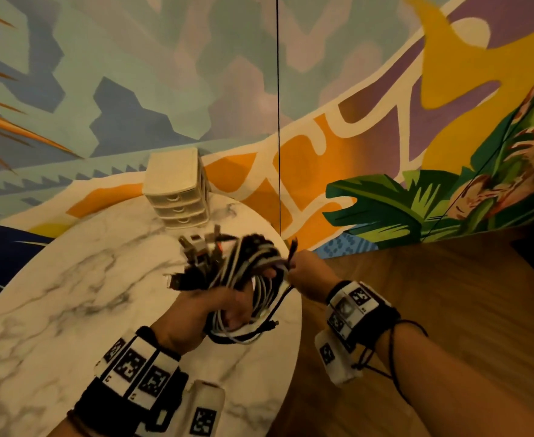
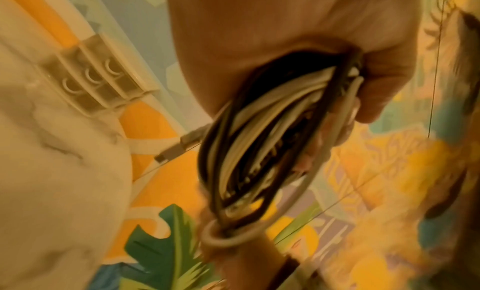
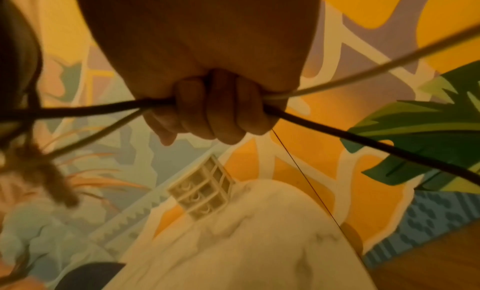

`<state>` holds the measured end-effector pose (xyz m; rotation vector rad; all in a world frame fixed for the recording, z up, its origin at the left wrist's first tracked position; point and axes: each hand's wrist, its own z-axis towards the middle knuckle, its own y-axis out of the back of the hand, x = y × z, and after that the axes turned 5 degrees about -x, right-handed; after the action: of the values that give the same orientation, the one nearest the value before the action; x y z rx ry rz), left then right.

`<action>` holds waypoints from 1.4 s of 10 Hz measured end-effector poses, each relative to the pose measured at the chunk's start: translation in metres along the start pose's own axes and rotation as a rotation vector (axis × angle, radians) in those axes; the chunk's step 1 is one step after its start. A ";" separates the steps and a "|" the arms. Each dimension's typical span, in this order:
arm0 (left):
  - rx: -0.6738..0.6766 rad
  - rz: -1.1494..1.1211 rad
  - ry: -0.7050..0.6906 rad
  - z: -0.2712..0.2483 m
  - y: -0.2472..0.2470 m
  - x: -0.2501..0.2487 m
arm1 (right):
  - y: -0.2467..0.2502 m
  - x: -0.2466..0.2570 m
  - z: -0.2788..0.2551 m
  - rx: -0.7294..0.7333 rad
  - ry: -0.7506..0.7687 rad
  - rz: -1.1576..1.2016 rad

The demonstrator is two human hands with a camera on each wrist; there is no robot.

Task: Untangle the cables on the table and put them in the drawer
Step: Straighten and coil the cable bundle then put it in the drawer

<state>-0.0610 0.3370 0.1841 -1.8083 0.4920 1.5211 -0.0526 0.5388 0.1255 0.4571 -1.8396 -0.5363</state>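
A tangled bundle of black and white cables (image 1: 246,279) with several plugs sticking out at its far end is lifted above the round marble table (image 1: 70,294). My left hand (image 1: 215,307) grips the bundle (image 2: 259,142) around its middle. My right hand (image 1: 303,269) sits just right of the bundle, its fingers (image 3: 215,111) curled round a black cable (image 3: 363,136) and a white cable (image 3: 363,74) that run out from it. The small cream three-drawer unit (image 1: 177,190) stands at the table's far edge with all drawers closed.
A painted mural wall rises right behind the table and the drawer unit (image 3: 205,193). A thin black cord (image 1: 278,121) hangs down in front of the wall. Wooden floor (image 1: 448,310) lies to the right of the table.
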 end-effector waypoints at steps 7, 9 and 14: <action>-0.164 0.522 0.131 -0.018 0.001 0.025 | 0.016 0.039 -0.008 -0.031 0.154 -0.218; -0.353 0.592 -0.014 -0.014 -0.004 0.043 | 0.002 0.049 -0.027 -0.103 0.151 -0.055; -0.610 -0.180 0.024 0.024 -0.015 0.016 | -0.071 0.051 -0.075 -0.248 0.225 0.408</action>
<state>-0.0634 0.3676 0.1713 -2.2501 -0.1507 1.6320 0.0062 0.4418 0.1459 -0.0293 -1.5676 -0.4059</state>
